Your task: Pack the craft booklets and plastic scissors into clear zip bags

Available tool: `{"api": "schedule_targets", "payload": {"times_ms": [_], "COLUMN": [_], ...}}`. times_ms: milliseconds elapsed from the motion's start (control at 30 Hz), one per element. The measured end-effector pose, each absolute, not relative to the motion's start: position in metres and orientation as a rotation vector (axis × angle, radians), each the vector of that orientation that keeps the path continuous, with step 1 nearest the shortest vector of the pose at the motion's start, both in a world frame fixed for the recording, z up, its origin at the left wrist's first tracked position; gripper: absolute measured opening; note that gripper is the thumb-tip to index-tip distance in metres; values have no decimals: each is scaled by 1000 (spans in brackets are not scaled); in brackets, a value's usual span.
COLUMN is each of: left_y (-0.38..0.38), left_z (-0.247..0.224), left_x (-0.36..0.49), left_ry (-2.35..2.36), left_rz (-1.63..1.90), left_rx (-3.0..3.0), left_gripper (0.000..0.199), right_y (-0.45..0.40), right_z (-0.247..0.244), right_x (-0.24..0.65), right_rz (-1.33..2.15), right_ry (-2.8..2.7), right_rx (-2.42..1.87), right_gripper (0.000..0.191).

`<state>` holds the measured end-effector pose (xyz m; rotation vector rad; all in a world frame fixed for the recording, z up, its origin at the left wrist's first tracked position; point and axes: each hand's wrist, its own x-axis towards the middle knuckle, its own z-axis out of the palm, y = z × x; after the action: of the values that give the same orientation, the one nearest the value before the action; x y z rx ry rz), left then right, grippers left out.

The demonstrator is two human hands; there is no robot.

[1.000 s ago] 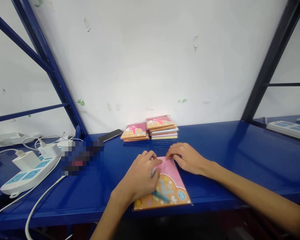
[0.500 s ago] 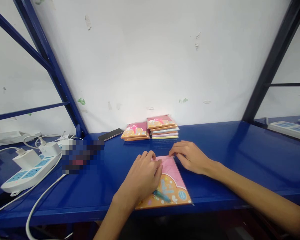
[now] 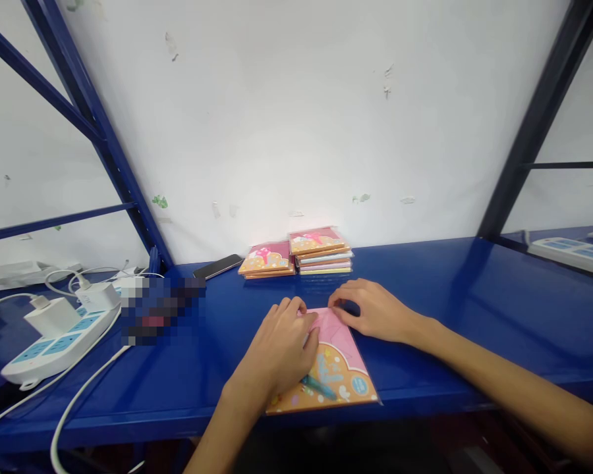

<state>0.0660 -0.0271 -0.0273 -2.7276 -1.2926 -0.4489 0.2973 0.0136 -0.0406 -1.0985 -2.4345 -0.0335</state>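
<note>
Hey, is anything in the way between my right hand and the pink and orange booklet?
Nothing visible. Your right hand is at the far edge of the booklet; your left hand covers part of its left side without coming between.

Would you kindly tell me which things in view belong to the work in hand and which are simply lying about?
Part of the work:
- pink-and-orange packet, under the left hand, with the right hand at its far edge
- probably the shorter stack and taller stack of similar packets

Apparently lying about:
- black phone
- white power strip with chargers
</note>
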Motion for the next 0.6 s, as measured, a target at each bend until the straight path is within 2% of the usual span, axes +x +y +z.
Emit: {"api": "schedule_targets", "payload": {"times_ms": [600], "left_y": [-23], "left_z": [-29], "left_x": [59], "left_ry": [-1368], "left_rz": [-466], "left_rx": [-2777], "left_gripper": [36], "right_y": [15], "right_z": [-42], "right_x": [299], "right_rz": [-19], "right_ry": [-2455], "right_rx": [-1062], "right_gripper": [19]}}
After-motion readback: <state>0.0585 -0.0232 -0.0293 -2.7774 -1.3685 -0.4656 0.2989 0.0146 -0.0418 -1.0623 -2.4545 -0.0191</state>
